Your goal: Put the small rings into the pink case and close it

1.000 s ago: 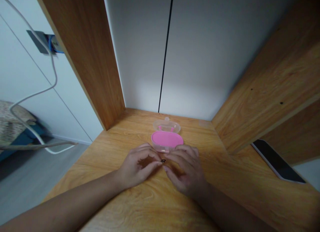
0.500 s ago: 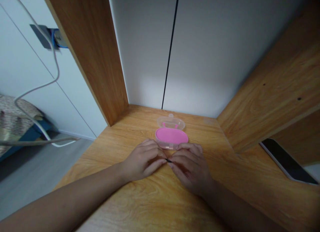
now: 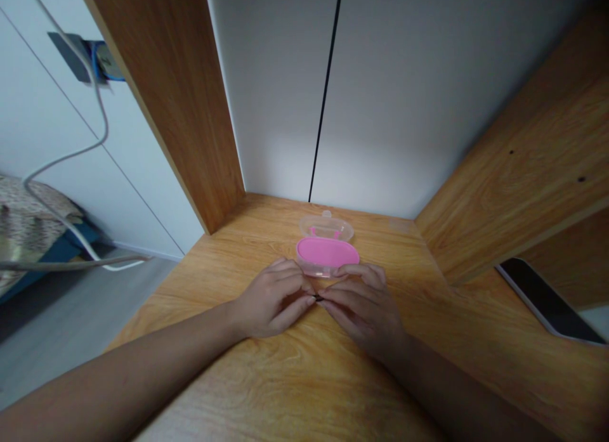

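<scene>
Between the fingertips of both hands is a small dark thing (image 3: pixel 318 297), too small to name. My left hand (image 3: pixel 276 298) pinches its left end between thumb and finger, and my right hand (image 3: pixel 364 309) pinches it from the right. Just behind the hands sits an oval case (image 3: pixel 328 252) with a pink top surface and a clear lower wall. Its clear lid (image 3: pixel 326 227), hinged back, lies open on the far side and shows two pink bits. Some right-hand fingers are close to the case's front wall; whether they touch it I cannot tell.
The case stands on a wooden desktop (image 3: pixel 266 378) with a white panel (image 3: pixel 380 112) behind and wooden side boards. A phone (image 3: pixel 547 299) lies at the right. At the left, a white cable (image 3: pixel 61 160) hangs in front of a wall socket (image 3: pixel 107 60).
The dark thing has turned slightly between the fingertips, and less of it shows. Both hands stay close together near the case. The whole view has shifted a little.
</scene>
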A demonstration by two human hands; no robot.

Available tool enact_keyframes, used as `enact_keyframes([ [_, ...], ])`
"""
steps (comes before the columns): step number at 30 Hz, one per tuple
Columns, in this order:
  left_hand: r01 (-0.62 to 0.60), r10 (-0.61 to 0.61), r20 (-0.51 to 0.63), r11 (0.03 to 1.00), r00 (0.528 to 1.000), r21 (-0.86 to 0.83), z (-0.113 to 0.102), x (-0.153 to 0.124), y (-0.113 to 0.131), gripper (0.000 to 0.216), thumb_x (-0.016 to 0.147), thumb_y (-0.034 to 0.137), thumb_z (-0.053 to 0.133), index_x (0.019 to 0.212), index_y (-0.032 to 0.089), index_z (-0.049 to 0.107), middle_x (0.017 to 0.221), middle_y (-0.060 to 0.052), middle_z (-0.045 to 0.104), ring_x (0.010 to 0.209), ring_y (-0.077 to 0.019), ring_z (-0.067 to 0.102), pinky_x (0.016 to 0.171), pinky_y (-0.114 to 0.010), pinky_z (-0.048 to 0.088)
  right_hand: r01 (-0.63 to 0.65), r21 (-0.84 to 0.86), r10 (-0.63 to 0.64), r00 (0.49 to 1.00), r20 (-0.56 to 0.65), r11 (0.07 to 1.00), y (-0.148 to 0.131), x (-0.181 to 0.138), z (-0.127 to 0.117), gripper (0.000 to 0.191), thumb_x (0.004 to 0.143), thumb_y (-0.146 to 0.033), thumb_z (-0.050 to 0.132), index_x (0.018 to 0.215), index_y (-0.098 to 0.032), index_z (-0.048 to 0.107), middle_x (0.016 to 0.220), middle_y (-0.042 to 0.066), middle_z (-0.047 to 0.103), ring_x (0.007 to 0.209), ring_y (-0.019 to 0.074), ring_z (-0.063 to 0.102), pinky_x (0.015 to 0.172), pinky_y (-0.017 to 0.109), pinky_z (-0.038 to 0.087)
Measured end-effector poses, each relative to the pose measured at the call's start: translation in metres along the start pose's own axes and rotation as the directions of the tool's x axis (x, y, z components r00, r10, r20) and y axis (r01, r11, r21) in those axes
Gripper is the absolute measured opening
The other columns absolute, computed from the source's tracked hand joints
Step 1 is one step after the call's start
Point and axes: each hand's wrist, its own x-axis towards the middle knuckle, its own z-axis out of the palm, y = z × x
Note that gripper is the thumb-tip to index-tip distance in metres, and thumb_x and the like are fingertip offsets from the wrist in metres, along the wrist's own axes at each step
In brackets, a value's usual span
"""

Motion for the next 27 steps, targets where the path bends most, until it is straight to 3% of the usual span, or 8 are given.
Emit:
enact_keyframes([
  [18, 0.038, -0.036, -0.047, 0.998, 0.998, 0.051, 0.0, -0.0018, 0.0007, 0.004, 0.092, 0.019, 0.056, 0.092, 0.017, 0.059, 0.082, -0.006, 0.065, 0.08, -0.0195, 0.057, 0.076, -0.035, 0.044, -0.051, 0.003, 0.051, 0.999, 0.002, 0.999, -0.0017, 0.0009, -0.0001, 0.018, 0.085, -0.014, 0.072, 0.097, -0.025, 0.066, 0.084, -0.002, 0.076, 0.097, 0.022, 0.064, 0.088, 0.042, 0.043],
  [27, 0.138, -0.137, -0.182, 0.99, 0.974, -0.006, -0.0025, -0.0012, 0.0011, 0.005, 0.092, 0.017, 0.057, 0.089, 0.016, 0.062, 0.083, -0.006, 0.066, 0.078, -0.0171, 0.059, 0.074, -0.031, 0.045, -0.179, -0.014, 0.176, 0.978, -0.115, 0.984, -0.0001, 0.0022, -0.0027, 0.018, 0.083, -0.016, 0.072, 0.097, -0.029, 0.07, 0.09, 0.0, 0.078, 0.094, 0.0233, 0.066, 0.084, 0.044, 0.047],
])
